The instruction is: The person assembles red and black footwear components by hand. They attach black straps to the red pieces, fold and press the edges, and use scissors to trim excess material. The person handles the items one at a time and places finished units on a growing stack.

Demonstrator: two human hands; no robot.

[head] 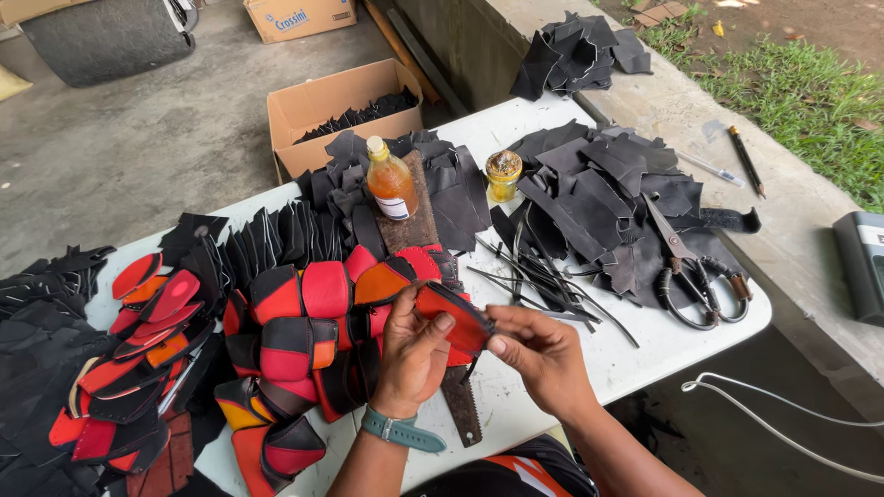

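My left hand (412, 354) and my right hand (541, 354) together grip a red leather piece with a black edge (453, 316), held just above the white table (645, 354). My left thumb lies on the red face; my right thumb and fingers pinch the piece's right end. A teal watch strap (401, 431) circles my left wrist. Beside and behind my left hand lie several folded red, orange and black leather pieces (299, 317).
Black leather cut-outs (599, 189) cover the table's far half, with large scissors (695, 276) on them. An orange liquid bottle (390, 181), a small glue jar (504, 174), thin black strips (534, 276), a saw-toothed blade (460, 405). A cardboard box (318, 106) stands behind.
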